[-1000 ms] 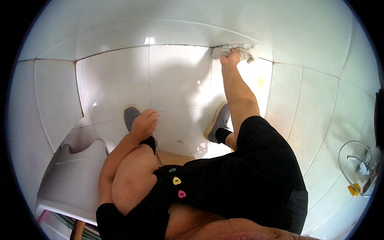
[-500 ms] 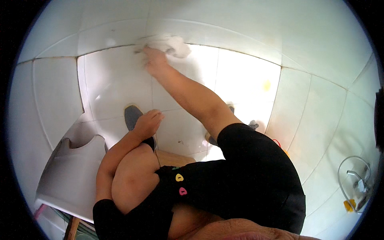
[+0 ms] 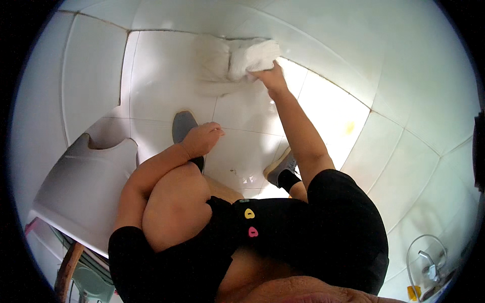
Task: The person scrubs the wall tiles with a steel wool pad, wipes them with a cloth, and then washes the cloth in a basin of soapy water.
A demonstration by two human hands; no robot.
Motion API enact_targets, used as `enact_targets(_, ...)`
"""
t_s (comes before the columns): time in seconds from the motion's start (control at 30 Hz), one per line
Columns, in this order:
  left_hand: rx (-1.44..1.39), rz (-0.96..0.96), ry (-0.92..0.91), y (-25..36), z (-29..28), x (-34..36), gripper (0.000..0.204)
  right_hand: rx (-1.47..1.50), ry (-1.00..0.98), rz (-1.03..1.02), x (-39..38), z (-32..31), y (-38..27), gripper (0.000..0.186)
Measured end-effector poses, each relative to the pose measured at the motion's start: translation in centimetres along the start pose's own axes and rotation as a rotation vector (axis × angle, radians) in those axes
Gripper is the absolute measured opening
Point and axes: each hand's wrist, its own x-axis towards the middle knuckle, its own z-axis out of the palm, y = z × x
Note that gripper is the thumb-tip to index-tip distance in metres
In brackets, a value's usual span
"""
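My right hand (image 3: 270,76) grips a white cloth (image 3: 257,55) on the white tiled floor (image 3: 161,76), along the foot of the tiled wall at the back; the cloth is smeared by motion. My left hand (image 3: 204,136) hangs empty over my left knee, its fingers loosely bent and slightly apart, above a grey shoe (image 3: 182,125). My other grey shoe (image 3: 278,166) is partly covered by my right arm and leg.
A white plastic seat or basin (image 3: 86,192) stands at my left, with a wooden stick (image 3: 68,267) and a green plastic item (image 3: 91,283) below it. Tiled walls (image 3: 333,40) surround the floor. At lower right are a metal tap with hose (image 3: 429,267) and a small yellow object (image 3: 413,292).
My right hand swept the cloth leftward along the wall's foot, then came back rightward. The view has shifted a little. My left hand stays over my knee.
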Motion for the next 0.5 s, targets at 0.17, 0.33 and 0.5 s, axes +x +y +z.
enact_targets(0.17,-0.03,0.069,0.174,-0.8,0.3,-0.9,0.015,-0.207,0.369,-0.272,-2.5,2.6,0.5,0.084)
enact_targets(0.33,-0.03,0.094,0.101,-1.5,0.4,-1.5,0.017,-0.974,0.369,-0.312,-2.3,10.7,-2.2,0.079)
enact_targets(0.5,0.004,0.086,0.16,-1.4,1.6,-1.9,0.018,-0.98,0.009,-0.708,1.4,11.4,-2.3,0.056)
